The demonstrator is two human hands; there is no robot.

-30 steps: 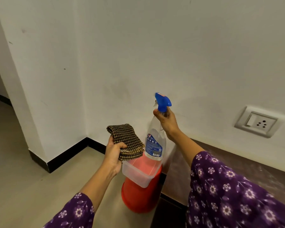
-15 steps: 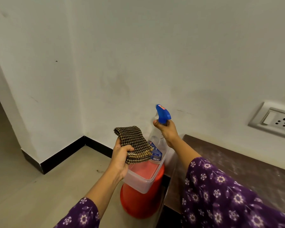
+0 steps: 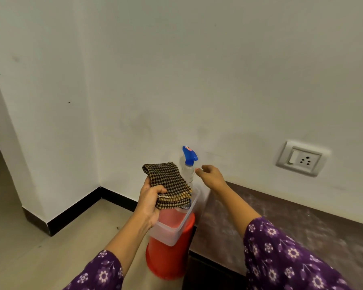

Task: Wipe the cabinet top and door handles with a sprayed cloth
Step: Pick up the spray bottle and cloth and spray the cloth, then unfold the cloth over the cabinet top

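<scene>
My left hand point(image 3: 150, 200) grips a folded brown-and-black checked cloth point(image 3: 168, 182) in front of me. Behind the cloth a clear spray bottle with a blue trigger head point(image 3: 189, 156) stands upright in a clear plastic container point(image 3: 176, 225); the cloth hides the bottle's lower part. My right hand point(image 3: 211, 176) hovers just right of the bottle with its fingers loose, apart from it. The dark brown, dusty cabinet top point(image 3: 281, 225) runs along the wall to the right, under my right arm. No door handles show.
The clear container sits on an upturned orange bucket point(image 3: 168, 258) on the tiled floor point(image 3: 29, 248), at the cabinet's left end. A white wall socket with a switch point(image 3: 301, 159) is above the cabinet top. A wall corner with black skirting point(image 3: 71, 208) lies left.
My right hand lowered the spray bottle into the clear container and let go of it. My left hand kept the cloth in about the same place.
</scene>
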